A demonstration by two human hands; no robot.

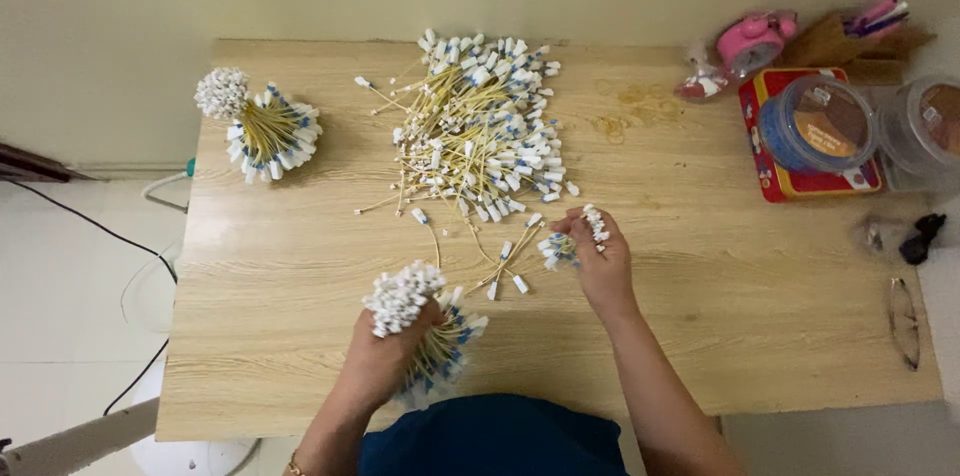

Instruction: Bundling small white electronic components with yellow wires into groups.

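Seen from above: a light wooden table against a pale wall.

Left hand, near the front edge, closed around a thick bunch of short yellow wires with white end caps; white tips fanned out above the fist, blue-marked ends spreading below and to the right of it.

Right hand, further right and a little further from the body, fingers curled on a few more of the same capped wires; white caps showing at the fingertips and by the thumb. Hands well apart, each clamped on its own wires.

Just left of the right hand, a handful of stray wires loose on the wood. Beyond them, toward the wall, a big loose heap of wires, tangled and unsorted.

At the far left corner, 1 finished bundle lying on its side, white caps clustered at one end, blue-and-white ends splayed at the other.

At the far right: a red tin under a round clear tub with a blue rim, a second clear tub beside it, a pink alarm clock behind. Nearer the front right, a pair of glasses flat on the table.

Dark blue clothing at the bottom edge.
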